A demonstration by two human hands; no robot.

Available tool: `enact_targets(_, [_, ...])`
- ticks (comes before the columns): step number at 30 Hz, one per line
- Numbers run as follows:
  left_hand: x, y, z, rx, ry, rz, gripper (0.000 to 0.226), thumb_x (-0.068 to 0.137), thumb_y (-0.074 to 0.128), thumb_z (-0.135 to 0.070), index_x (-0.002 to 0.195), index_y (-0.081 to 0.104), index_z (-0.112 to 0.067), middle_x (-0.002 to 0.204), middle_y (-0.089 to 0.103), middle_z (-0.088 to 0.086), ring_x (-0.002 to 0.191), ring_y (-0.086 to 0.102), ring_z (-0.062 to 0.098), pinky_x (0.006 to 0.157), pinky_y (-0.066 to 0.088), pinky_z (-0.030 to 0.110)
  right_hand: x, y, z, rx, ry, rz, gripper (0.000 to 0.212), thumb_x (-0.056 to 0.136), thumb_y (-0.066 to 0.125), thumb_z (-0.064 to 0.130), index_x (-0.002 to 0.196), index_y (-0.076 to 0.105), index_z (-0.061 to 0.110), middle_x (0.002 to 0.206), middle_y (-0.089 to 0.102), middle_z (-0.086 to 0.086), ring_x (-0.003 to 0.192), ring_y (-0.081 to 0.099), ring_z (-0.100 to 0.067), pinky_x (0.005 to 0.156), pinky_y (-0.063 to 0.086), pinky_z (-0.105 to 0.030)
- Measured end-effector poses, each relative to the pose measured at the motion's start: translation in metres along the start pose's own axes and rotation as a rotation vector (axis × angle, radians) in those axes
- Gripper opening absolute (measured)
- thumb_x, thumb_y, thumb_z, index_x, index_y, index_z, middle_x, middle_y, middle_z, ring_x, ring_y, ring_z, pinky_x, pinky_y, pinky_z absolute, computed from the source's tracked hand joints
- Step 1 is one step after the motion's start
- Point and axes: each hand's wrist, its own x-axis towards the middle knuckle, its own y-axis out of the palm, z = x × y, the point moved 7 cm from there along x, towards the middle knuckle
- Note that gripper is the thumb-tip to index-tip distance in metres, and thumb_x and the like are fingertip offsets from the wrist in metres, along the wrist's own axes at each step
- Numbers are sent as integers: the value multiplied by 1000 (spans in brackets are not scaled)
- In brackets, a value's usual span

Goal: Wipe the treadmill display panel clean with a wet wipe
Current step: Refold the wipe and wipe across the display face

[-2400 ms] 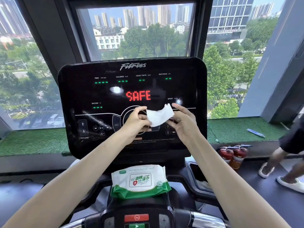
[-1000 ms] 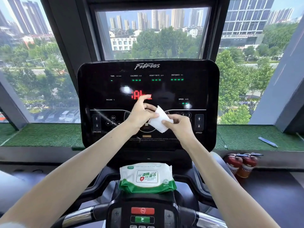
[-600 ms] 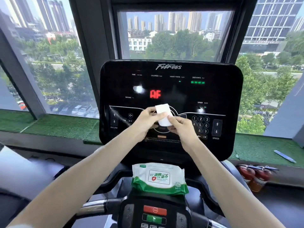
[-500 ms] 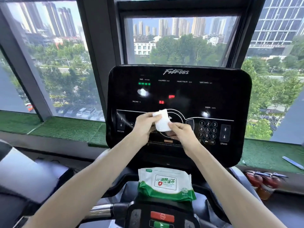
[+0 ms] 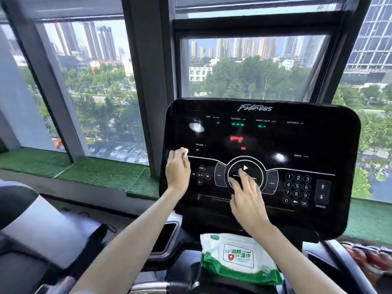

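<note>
On glossy black display panel [image 5: 297, 141], left hand [image 5: 177, 169] clutching wadded white wipe [image 5: 184, 151].

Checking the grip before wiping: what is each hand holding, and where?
Left hand grips the folded wet wipe, one corner peeking above its fingers. Right hand holds nothing.

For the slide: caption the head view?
Left hand presses wet wipe to treadmill display panel; right hand open.
</note>
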Motion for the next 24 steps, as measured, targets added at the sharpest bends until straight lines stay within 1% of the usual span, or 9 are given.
enact_targets(3, [-11,8,2,58,231,117,18,89,52,0,104,58,-8,99,53,5,77,58,18,64,55,33,-3,5,-2,-43,-25,22,61,64,71,0,123,56,4,139,41,-26,125,45,-38,100,42,-50])
enact_targets(7, [16,-12,32,-52,-225,-120,30,91,43,3,117,54,-5,109,48,11,91,55,23,80,53,37,-5,9,-9,-130,44,37,73,65,67,1,134,45,4,148,25,-28,135,31,-38,107,34,-51])
enact_targets(8, [15,-6,17,-53,-174,-98,28,92,43,2,118,54,-4,107,49,12,88,54,21,79,53,35,-5,10,-10,-131,79,44,77,65,67,0,138,41,4,150,21,-29,137,27,-39,108,32,-51])
enact_targets(12, [0,23,-42,-35,405,201,30,93,49,-2,122,56,-8,95,46,-2,79,49,8,73,45,15,-5,12,-21,-119,136,37,82,68,65,0,143,31,2,152,12,-29,140,18,-38,110,28,-52])
enact_targets(13, [11,19,-35,-12,370,154,31,94,48,-2,123,56,-10,94,44,-3,77,48,8,71,44,15,-5,12,-25,-119,136,31,82,69,64,0,144,29,3,152,12,-28,141,17,-38,110,28,-52])
enact_targets(17, [32,-4,2,-132,-243,-199,34,95,41,-1,126,50,-12,94,41,3,71,40,6,68,37,11,-9,10,-39,-88,158,10,83,69,60,-5,144,27,4,153,12,-25,142,13,-35,111,26,-52])
enact_targets(18, [27,5,-15,-87,-172,-158,33,95,41,0,124,49,-11,94,43,3,72,39,5,67,38,10,-10,11,-42,-85,167,11,83,68,61,-5,144,28,3,153,13,-25,142,13,-35,111,26,-52])
enact_targets(22, [-5,48,-78,0,561,227,39,87,51,9,122,56,-8,94,48,4,82,49,16,74,50,28,-11,9,-50,-72,155,25,85,67,60,-5,144,25,3,153,17,-21,142,17,-31,113,18,-49])
enact_targets(24, [17,40,-69,-6,501,164,41,86,52,9,123,58,-8,97,49,6,84,50,16,77,52,31,-10,6,-52,-79,139,32,85,67,61,-4,144,25,2,152,22,-20,141,21,-29,112,17,-48])
